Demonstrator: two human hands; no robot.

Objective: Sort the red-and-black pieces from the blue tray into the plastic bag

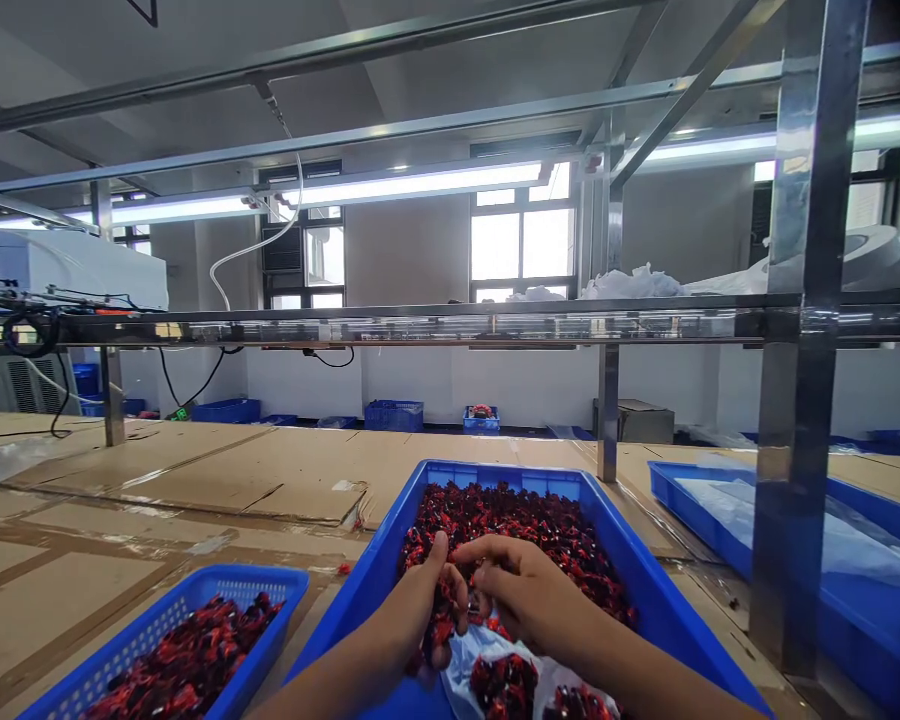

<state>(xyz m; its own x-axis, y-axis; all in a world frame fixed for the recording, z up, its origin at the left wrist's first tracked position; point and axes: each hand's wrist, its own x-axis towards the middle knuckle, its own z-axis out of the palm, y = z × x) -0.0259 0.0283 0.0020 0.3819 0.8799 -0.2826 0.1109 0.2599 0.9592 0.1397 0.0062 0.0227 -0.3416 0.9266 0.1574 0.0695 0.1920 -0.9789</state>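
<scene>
My left hand (420, 605) is closed around a clump of small, shiny red-and-black pieces; some show between its fingers. My right hand (529, 595) curls in close beside it with bent fingers, and what lies in its grip is hidden. Both hands are above a large blue tray (649, 625) that holds a thick layer of red-and-black pieces (506, 505). Below the hands, a crumpled whitish plastic sheet (461, 660) lies in the tray's near end, with more clumps (504, 685) of the pieces on it.
At the left stands a blue perforated basket (296, 590) with more red-and-black pieces. Another blue tray (667, 485) with white plastic is on the right, behind a metal post (787, 450). Cardboard (270, 470) covers the table. A metal shelf rail (420, 325) crosses ahead.
</scene>
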